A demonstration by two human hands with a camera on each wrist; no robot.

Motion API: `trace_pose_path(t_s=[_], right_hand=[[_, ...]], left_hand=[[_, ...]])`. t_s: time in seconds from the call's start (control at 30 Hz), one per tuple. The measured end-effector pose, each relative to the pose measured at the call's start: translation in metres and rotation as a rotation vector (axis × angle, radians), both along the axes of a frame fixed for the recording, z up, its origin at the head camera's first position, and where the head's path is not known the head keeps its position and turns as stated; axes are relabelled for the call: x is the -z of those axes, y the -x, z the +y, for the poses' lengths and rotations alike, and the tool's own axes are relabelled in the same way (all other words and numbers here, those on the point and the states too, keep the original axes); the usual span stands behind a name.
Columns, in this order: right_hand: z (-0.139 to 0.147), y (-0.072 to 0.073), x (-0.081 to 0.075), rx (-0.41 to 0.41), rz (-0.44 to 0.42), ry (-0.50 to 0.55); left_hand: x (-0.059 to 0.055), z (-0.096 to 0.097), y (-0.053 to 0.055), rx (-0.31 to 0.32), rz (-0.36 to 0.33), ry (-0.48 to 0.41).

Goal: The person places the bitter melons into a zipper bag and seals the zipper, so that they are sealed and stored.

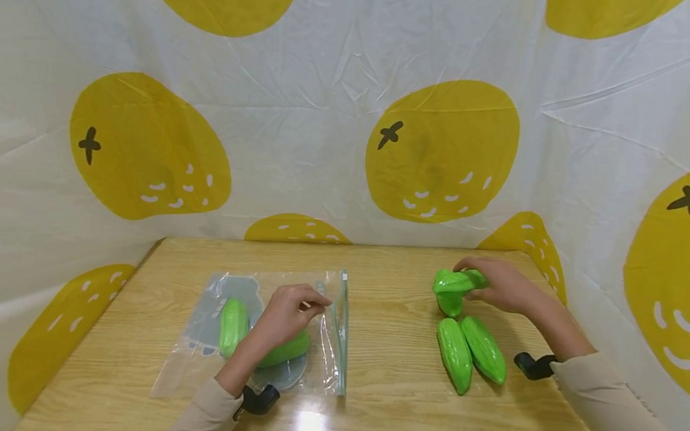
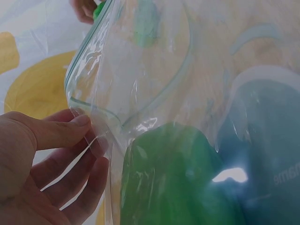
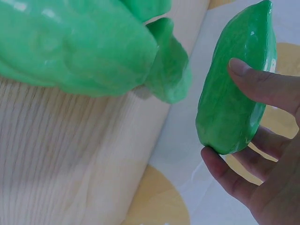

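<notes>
My left hand (image 1: 290,312) pinches the edge of a clear zip bag (image 1: 325,361) near its open mouth; the left wrist view shows the thumb and fingers on the film. Inside the bag lie two glossy green ridged vegetables, one upright in view (image 1: 233,328) and one slanted (image 1: 287,350), partly behind my wrist. My right hand (image 1: 505,287) grips another green ridged vegetable (image 3: 234,93) between thumb and fingers, raised off the table. Below it another green vegetable (image 1: 449,304) is partly hidden. Nearer me, two more, a left one (image 1: 454,355) and a right one (image 1: 484,349), lie side by side.
The wooden table (image 1: 386,405) backs onto a white cloth (image 1: 301,159) printed with yellow fruit, which also hangs along both sides. A black strap mount sits on each wrist. The bag carries a grey-blue printed figure.
</notes>
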State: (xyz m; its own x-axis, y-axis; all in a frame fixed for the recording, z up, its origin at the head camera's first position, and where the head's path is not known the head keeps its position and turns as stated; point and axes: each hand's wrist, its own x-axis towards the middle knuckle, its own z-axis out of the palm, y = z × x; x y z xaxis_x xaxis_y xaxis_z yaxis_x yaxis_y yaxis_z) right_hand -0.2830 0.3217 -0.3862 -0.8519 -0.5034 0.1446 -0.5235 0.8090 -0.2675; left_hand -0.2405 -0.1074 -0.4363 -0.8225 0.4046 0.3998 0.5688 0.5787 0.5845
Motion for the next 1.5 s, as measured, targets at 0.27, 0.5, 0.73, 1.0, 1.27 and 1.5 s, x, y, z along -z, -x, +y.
trace_pose_path(t_s=[0.27, 0.5, 0.73, 1.0, 1.27, 1.5], right_hand=[[-0.012, -0.004, -0.006, -0.031, 0.013, 0.004], [-0.022, -0.006, -0.008, -0.046, 0.01, 0.014], [-0.032, -0.007, -0.01, -0.06, -0.001, 0.017], [-0.043, -0.007, -0.01, -0.069, -0.008, 0.025], [-0.054, -0.005, -0.005, -0.058, -0.054, 0.002], [-0.061, -0.004, -0.001, -0.063, -0.085, 0.001]], left_hand=[[-0.001, 0.0, 0.002, 0.002, 0.0, 0.0], [-0.001, 0.0, 0.003, 0.009, 0.006, -0.003], [0.0, 0.001, 0.003, 0.003, 0.004, -0.002], [0.001, 0.001, 0.003, -0.001, 0.0, -0.009], [0.002, 0.0, 0.002, 0.004, 0.004, -0.015], [0.003, 0.0, 0.001, 0.007, -0.002, -0.019]])
